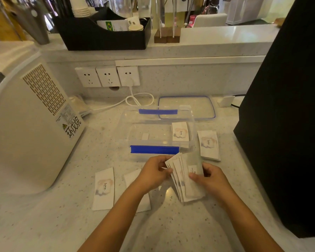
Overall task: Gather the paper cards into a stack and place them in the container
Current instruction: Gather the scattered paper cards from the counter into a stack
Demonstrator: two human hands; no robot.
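Both hands hold a fanned bunch of white paper cards [186,180] just in front of the clear plastic container [127,128] with blue clips. My left hand [155,172] pinches the bunch's upper left edge and my right hand [208,176] grips its right side. One stack of "love" cards [180,132] lies inside the container at its right end. Another small stack [208,144] lies on the counter to the right of the container. A single card [104,188] lies at the left, and a further card [133,176] is partly hidden under my left forearm.
The container's lid [186,107] lies behind it. A white appliance [29,128] stands at the left and a tall black box [284,110] at the right. A white cable [135,100] runs from the wall sockets [107,76]. A black organiser [102,33] sits on the raised ledge.
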